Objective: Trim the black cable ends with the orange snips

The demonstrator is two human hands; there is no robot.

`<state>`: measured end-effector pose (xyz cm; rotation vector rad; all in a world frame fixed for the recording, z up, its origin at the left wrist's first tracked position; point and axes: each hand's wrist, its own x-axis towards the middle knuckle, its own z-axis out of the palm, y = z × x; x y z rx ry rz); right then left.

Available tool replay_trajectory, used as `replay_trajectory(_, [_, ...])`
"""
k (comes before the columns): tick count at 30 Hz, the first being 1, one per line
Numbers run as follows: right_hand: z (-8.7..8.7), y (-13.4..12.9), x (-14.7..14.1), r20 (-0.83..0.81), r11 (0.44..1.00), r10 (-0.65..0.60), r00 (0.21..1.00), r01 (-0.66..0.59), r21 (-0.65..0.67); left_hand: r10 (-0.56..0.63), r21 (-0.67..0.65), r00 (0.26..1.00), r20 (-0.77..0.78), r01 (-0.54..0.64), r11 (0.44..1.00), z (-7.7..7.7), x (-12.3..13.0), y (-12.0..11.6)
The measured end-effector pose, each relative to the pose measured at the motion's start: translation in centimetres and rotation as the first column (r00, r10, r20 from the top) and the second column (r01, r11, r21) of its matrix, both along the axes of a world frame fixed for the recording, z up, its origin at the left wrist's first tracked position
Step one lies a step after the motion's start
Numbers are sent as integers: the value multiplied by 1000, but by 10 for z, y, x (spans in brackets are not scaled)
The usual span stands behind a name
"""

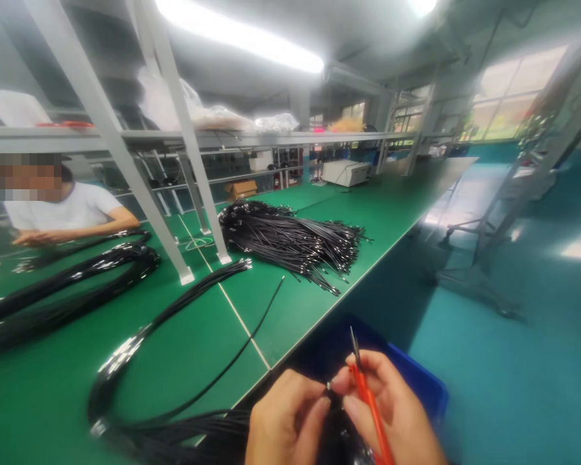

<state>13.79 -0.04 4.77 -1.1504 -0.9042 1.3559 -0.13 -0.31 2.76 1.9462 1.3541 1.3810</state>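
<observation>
Low in the view, my left hand (288, 416) pinches the end of a black cable, where a small pale tip shows between the fingers. Close beside it, my right hand (392, 407) holds a red-handled tool (372, 407) with a thin dark pointed end sticking up past the fingers. The right fingertips also reach the small pale tip. A bundle of black cables (174, 439) runs over the table edge toward my left hand. One single cable (237, 354) curves away from it across the green table (174, 361).
A large pile of black cables (295, 239) lies mid-table behind white shelf posts (201, 174). More coiled cables (68, 284) lie at the left, near a seated person (77, 206). A blue bin (416, 381) stands below the table edge. A wheeled rack (484, 245) is at the right.
</observation>
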Motion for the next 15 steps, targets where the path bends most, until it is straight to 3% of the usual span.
replay_trajectory(6, [-3,4,-6,-48,996,15,999,-19,-82,37,-31,997,65,-35,999,1,8,-6])
replay_trajectory(12, [1,-3,-7,-160,991,86,983,-100,-85,-4,-272,969,249,74,959,0,1,-7])
replay_trajectory(15, [4,-5,-8,-176,991,79,981,-97,-96,1,-323,956,293,98,941,4,-2,-7])
